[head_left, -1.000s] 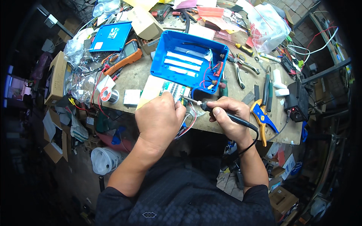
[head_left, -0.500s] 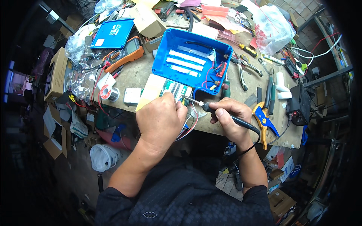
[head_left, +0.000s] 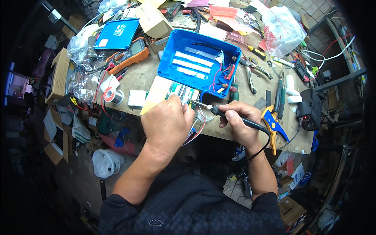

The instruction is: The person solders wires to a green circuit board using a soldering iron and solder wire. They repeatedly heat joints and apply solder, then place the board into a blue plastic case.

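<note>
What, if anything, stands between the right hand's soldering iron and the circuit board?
Nothing visible: the soldering iron in the right hand has its tip at the circuit board. The left hand overlaps it, left of the tip.

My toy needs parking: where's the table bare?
A bare patch of table lies between the orange multimeter, blue box and white block; a smaller one between the right hand and pliers. The far side is crowded with cardboard boxes.

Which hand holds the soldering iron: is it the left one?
No, the right hand holds the soldering iron; the left hand is at the circuit board.
</note>
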Tool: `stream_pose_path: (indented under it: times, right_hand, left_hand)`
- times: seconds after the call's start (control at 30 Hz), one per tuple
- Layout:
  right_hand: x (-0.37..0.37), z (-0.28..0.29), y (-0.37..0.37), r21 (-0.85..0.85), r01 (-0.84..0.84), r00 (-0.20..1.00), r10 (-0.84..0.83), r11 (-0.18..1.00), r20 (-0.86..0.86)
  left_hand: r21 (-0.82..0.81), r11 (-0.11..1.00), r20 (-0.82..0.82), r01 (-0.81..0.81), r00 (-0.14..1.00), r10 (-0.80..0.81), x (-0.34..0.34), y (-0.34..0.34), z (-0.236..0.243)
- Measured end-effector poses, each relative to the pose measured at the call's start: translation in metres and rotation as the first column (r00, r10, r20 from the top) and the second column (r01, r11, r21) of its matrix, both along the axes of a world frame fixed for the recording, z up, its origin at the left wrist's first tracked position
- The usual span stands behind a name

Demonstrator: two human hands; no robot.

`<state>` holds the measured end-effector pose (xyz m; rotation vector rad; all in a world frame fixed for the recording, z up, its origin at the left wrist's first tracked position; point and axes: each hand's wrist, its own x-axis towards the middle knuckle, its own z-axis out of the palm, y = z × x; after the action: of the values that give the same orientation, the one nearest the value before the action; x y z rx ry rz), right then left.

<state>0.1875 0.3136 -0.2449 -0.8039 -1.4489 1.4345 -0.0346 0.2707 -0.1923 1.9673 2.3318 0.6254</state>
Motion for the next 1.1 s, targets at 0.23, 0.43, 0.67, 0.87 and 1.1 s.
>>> stream_pose_path:
  times: [0.23,0.43,0.67,0.87,1.1]
  right_hand:
    - [-0.001,0.006,0.0,-0.017,0.006,0.998,-0.005,1.0,0.059]
    - [0.0,0.006,0.0,0.038,-0.003,0.994,-0.001,0.999,0.109]
    - [0.002,0.008,0.005,-0.051,-0.007,0.994,0.013,0.999,0.107]
    - [-0.001,0.025,0.009,-0.139,0.0,0.994,0.016,0.99,0.11]
    - [-0.009,0.055,0.017,-0.146,-0.022,0.975,0.053,0.989,0.215]
  left_hand:
    - [0.002,1.0,0.017,-0.002,1.0,0.002,0.001,-0.001,-0.001]
    - [0.021,1.0,0.015,0.008,1.0,-0.009,0.002,-0.001,-0.001]
    - [0.015,1.0,0.009,0.002,1.0,-0.002,0.003,-0.001,0.0]
    - [0.021,1.0,-0.011,0.003,1.0,-0.003,0.003,-0.001,-0.001]
    - [0.025,1.0,-0.022,-0.005,1.0,0.005,0.003,-0.001,-0.002]
